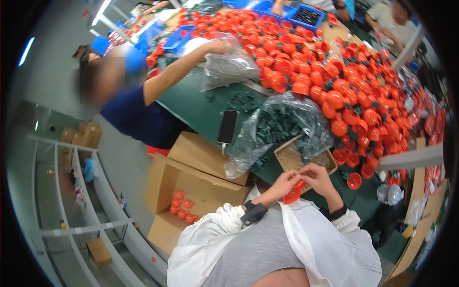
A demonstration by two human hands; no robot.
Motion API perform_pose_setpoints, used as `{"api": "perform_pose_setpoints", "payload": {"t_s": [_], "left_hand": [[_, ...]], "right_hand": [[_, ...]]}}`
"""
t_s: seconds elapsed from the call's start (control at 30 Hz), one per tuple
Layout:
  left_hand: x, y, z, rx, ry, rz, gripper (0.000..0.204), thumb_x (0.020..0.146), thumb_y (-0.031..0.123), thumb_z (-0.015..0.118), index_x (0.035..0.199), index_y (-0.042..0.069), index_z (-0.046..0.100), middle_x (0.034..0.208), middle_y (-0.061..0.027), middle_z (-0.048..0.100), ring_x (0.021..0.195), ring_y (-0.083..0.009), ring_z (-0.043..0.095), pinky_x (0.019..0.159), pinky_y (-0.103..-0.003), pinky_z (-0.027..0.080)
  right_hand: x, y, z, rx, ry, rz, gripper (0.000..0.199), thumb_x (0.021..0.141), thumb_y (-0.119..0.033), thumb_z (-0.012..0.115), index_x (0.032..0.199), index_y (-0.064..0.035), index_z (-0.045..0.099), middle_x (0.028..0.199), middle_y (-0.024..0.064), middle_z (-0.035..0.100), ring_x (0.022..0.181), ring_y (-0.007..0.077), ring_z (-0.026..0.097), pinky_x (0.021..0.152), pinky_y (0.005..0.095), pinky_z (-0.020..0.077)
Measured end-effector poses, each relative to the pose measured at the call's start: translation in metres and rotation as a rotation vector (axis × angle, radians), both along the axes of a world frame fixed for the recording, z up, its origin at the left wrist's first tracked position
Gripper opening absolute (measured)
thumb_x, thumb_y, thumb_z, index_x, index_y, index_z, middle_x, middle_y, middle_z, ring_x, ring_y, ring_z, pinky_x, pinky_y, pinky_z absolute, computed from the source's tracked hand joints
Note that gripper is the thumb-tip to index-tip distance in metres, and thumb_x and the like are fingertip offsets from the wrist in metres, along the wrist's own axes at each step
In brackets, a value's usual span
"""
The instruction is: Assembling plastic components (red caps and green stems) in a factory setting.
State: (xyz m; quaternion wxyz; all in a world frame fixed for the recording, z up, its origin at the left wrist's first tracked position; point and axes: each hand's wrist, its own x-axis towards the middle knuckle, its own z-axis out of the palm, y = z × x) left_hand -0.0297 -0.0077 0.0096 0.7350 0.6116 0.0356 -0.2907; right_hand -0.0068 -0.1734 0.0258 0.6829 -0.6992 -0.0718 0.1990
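1. The left hand [283, 183] and the right hand [316, 176] meet at about 5 o'clock in the view, fingers closed together on one orange cap [292, 195], which hangs just below them.
2. Directly behind the hands, toward 12 o'clock, a shallow cardboard tray [289, 159] lies on the green surface [191, 103].
3. A clear plastic bag of dark green small parts [279, 125] slumps over the tray's far edge and covers part of it.
4. A large heap of orange caps [344, 81] fills the surface from 12 to 3 o'clock; loose ones reach down near the right hand, such as a single cap [354, 181] at 3 o'clock of it.
5. A black phone [228, 126] lies at 10 o'clock from the hands, near the surface's edge.
6. Below that edge, at 9 o'clock, an open cardboard box [181, 191] holds a few orange caps [182, 206].
7. A co-worker in a dark blue top reaches a hand [217, 46] into a second clear bag [228, 67] at 11 o'clock, well apart.
8. Metal shelving [81, 201] bends along the left rim.
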Motion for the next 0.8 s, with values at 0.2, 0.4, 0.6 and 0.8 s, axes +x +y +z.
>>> {"api": "perform_pose_setpoints", "payload": {"t_s": [0.2, 0.4, 0.6, 0.8], "left_hand": [[0.003, 0.006, 0.004, -0.016, -0.031, 0.024, 0.019, 0.09, 0.019, 0.05, 0.084, 0.002, 0.055, 0.073, 0.0006, 0.056, 0.068, -0.0055, 0.05, 0.062, -0.02, 0.041], [0.011, 0.01, 0.009, -0.04, -0.052, -0.023, 0.02, 0.088, 0.019, 0.052, 0.081, 0.001, 0.056, 0.074, -0.0008, 0.058, 0.069, -0.0065, 0.052, 0.062, -0.021, 0.041], [0.009, 0.001, -0.002, 0.049, -0.067, -0.043, 0.019, 0.087, 0.019, 0.053, 0.082, 0.001, 0.058, 0.074, -0.0013, 0.059, 0.07, -0.007, 0.053, 0.062, -0.02, 0.041], [0.009, -0.002, 0.004, -0.629, 0.647, 0.163, 0.017, 0.088, 0.023, 0.051, 0.091, 0.006, 0.053, 0.084, -0.0072, 0.059, 0.072, -0.0211, 0.061, 0.062, -0.032, 0.051]], "right_hand": [[0.001, -0.003, 0.003, -0.166, 0.077, 0.12, 0.016, 0.081, -0.009, 0.057, 0.09, 0.0041, 0.06, 0.073, 0.0017, 0.059, 0.063, 0.0055, 0.053, 0.054, 0.0201, 0.0426], [0.007, -0.009, 0.009, -0.164, 0.17, 0.203, 0.022, 0.085, -0.016, 0.054, 0.08, 0.0037, 0.06, 0.063, 0.0007, 0.056, 0.055, 0.006, 0.049, 0.049, 0.0219, 0.0383], [0.008, -0.004, 0.017, -0.356, 0.016, 0.149, 0.019, 0.085, -0.014, 0.052, 0.077, 0.0031, 0.058, 0.063, 0.003, 0.056, 0.057, 0.0082, 0.052, 0.052, 0.0225, 0.0404], [0.012, 0.0, 0.012, -0.06, -0.02, -0.099, 0.008, 0.076, 0.002, 0.058, 0.084, 0.0033, 0.059, 0.074, 0.0035, 0.06, 0.067, 0.0072, 0.056, 0.06, 0.0208, 0.0444]]}}
